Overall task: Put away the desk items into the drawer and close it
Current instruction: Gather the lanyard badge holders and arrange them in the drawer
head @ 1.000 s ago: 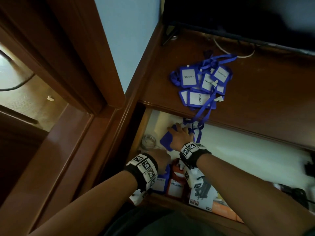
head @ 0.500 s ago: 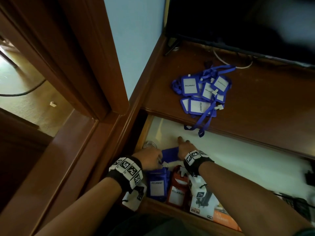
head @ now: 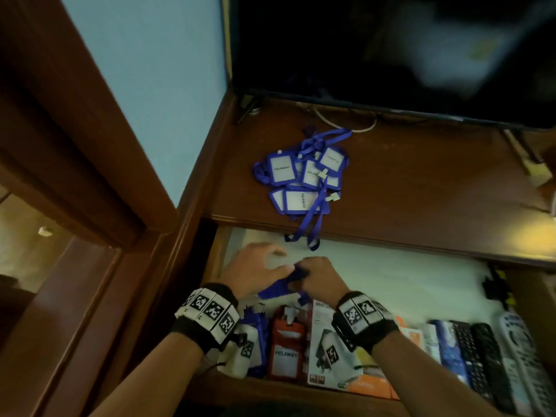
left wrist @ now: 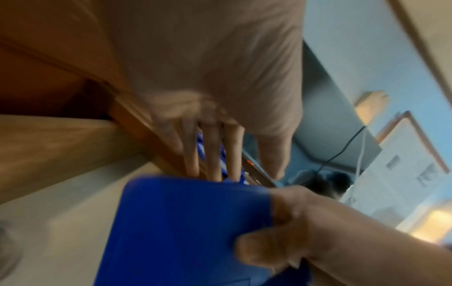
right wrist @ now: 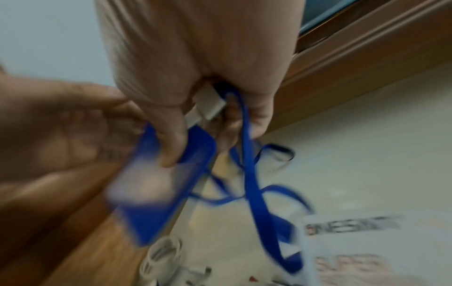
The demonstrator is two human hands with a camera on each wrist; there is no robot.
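Observation:
The drawer (head: 406, 281) stands open under the wooden desk top (head: 421, 191). My right hand (head: 304, 275) pinches a blue badge holder (head: 282, 285) over the drawer's left end. In the right wrist view my thumb presses on the badge holder (right wrist: 156, 185) and its lanyard (right wrist: 254, 189) loops down through my fingers. My left hand (head: 264, 263) hovers beside it with straight fingers (left wrist: 212, 151), its thumb touching the holder's edge. A pile of blue badge holders (head: 304, 179) lies on the desk, one strap hanging over the front edge.
Along the drawer's front stand blue holders, a red badge holder (head: 285, 347), a printed box (head: 322, 341) and remote controls (head: 484, 356). A dark screen (head: 391, 55) stands at the back of the desk. A wooden door frame (head: 90, 145) rises to the left.
My right hand has drawn the blue badge holder from the drawer's back toward the front row. My left hand has come off the front items and opened beside it.

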